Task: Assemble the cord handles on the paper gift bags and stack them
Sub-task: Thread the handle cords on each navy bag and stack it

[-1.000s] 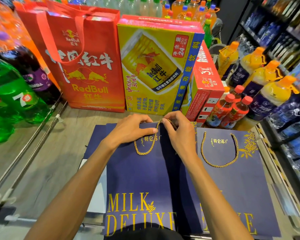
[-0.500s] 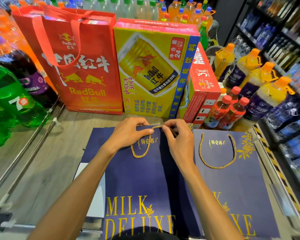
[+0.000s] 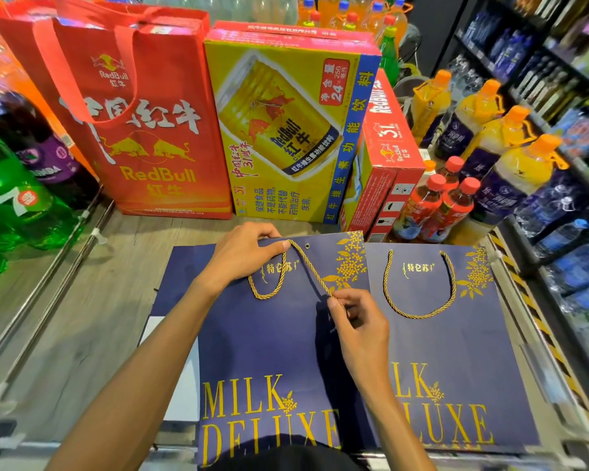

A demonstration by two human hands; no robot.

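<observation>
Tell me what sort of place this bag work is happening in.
Most likely a shop's drinks aisle, perhaps a small supermarket: shelves packed with bottles on the right, rows of orange-capped juice bottles beside them, and Red Bull cartons standing on display straight ahead.

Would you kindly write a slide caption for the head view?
Left hand grips the navy gift bag while right hand pinches its gold cord.

Navy paper bag point(image 3: 269, 334), seemingly matt, twisted gold cord point(image 3: 306, 263), wood-grain shelf point(image 3: 92, 300)
</observation>
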